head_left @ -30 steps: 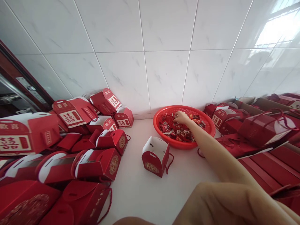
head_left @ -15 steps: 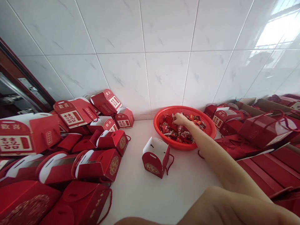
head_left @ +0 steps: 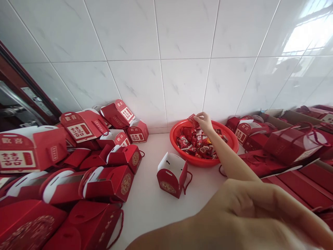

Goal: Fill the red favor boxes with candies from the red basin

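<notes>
My right hand (head_left: 200, 119) is pinched on a small red candy packet (head_left: 191, 119) above the back rim of the red plastic basket (head_left: 191, 159), which holds many wrapped candies (head_left: 199, 137). Close to the camera at the lower right is my left hand (head_left: 255, 208); its back shows, and the fingertips are blurred and run toward the frame edge, so what they hold, if anything, cannot be seen. An open red gift box (head_left: 169, 180) with a white inside and a red cord stands upright in front of the basket, touched by neither hand.
Rows of red gift boxes (head_left: 109, 184) crowd the left side of the white table (head_left: 153, 215). More boxes (head_left: 288, 142) and flat red cartons (head_left: 296, 184) lie at the right. A tiled wall (head_left: 184, 80) rises behind; a dark door frame (head_left: 28, 80) is at the left.
My right hand has come up out of the candies with a red packet in it. My left hand has moved up into fuller view in the foreground.
</notes>
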The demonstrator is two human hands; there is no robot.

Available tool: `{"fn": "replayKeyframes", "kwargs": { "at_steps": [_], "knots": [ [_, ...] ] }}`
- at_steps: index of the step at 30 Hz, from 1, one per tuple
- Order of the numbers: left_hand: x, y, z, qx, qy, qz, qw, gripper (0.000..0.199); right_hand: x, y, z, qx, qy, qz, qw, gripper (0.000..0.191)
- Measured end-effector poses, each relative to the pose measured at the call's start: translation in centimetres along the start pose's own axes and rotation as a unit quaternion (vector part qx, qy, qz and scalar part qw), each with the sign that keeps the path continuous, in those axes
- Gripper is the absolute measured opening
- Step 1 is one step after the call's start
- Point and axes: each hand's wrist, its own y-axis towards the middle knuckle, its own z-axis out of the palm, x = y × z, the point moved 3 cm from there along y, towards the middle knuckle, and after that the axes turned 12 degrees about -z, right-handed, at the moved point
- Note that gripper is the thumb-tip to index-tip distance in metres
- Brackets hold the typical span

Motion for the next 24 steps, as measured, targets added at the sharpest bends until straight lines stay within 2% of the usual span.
{"fn": "replayKeyframes", "kwargs": {
  "at_steps": [3,5,7,9,10,13,16,17,18,21,24],
  "knots": [
    [-1.3,0.5,-0.2,-0.006,0.044,0.037,0.998,0.006,1.3,-0.2,-0.6,-0.058,0.046,-0.008,0.997,0.037],
    [-2.0,0.6,-0.6,-0.027,0.085,0.052,0.995,0.006,1.9,-0.7,-1.1,-0.09,0.071,-0.009,0.993,0.037],
    [-2.8,0.6,-1.4,-0.063,0.142,0.069,0.985,0.009,2.3,-1.6,-1.8,-0.116,0.094,-0.01,0.989,0.034],
    [-4.0,0.3,-2.8,-0.127,0.221,0.111,0.961,0.011,2.8,-2.7,-2.5,-0.142,0.117,-0.009,0.983,0.032],
    [-4.9,0.1,-3.8,-0.165,0.269,0.146,0.938,0.011,3.0,-3.3,-2.9,-0.156,0.129,-0.008,0.979,0.032],
    [-8.2,-0.4,-7.9,-0.319,0.388,0.209,0.839,0.015,3.7,-5.1,-4.0,-0.184,0.172,-0.001,0.968,0.036],
    [-11.8,0.0,-12.8,-0.425,0.472,0.158,0.756,0.022,4.2,-6.6,-4.4,-0.165,0.214,0.009,0.963,0.042],
    [-12.9,0.3,-14.3,-0.454,0.526,0.115,0.71,0.024,4.2,-7.0,-4.4,-0.152,0.225,0.018,0.962,0.043],
    [-13.8,0.7,-15.7,-0.481,0.583,0.071,0.651,0.026,4.1,-7.3,-4.4,-0.142,0.236,0.03,0.961,0.043],
    [-15.5,2.1,-19.0,-0.491,0.631,0.007,0.6,0.027,3.5,-7.7,-4.5,-0.145,0.265,0.067,0.951,0.044],
    [-15.7,3.6,-21.3,-0.47,0.679,-0.051,0.561,0.028,2.9,-7.5,-4.6,-0.156,0.287,0.094,0.94,0.044]
  ]
}}
